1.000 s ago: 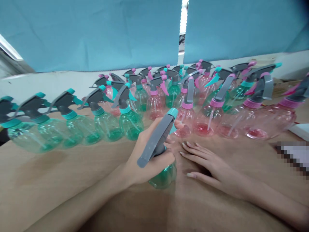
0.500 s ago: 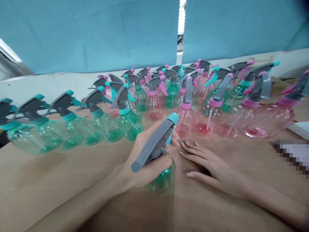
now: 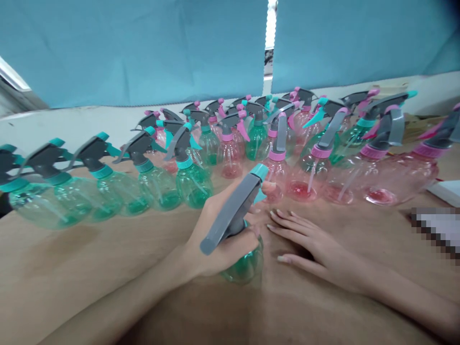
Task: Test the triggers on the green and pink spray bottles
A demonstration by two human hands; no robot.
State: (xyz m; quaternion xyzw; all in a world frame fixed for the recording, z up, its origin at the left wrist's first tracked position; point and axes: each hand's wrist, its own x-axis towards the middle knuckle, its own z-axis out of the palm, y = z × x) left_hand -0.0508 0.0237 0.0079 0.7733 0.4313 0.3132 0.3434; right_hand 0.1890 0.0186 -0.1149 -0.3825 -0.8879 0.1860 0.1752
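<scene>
Left hand (image 3: 210, 244) is closed round the neck area of a green spray bottle (image 3: 244, 268), firm wrap from the left side: thumb on the near side, fingertips showing on the far side under the nozzle. Using that green spray bottle as reference. It sits on or just above the wooden table (image 3: 151, 282); base contact, can't tell. Its grey spray head (image 3: 232, 211) slants, teal nozzle (image 3: 258, 171) aimed away and to the right. Whether any finger squeezes the teal trigger: can't tell.

Right hand (image 3: 321, 244) is right of the green spray bottle, near it, not touching. Palm down at the tabletop, fingers extended, thumb spread wide, holding nothing.

Left of and beyond the bottle: front row of five green bottles (image 3: 160, 189), teal collars, grey heads. Beyond and to the right: front row of pink bottles (image 3: 304, 184), pink collars. Straight beyond: mixed pink and green ones, crowded, overlapping. Farthest back: blue sheet (image 3: 154, 52). Far right: pixelated object (image 3: 438, 227), can't identify.
</scene>
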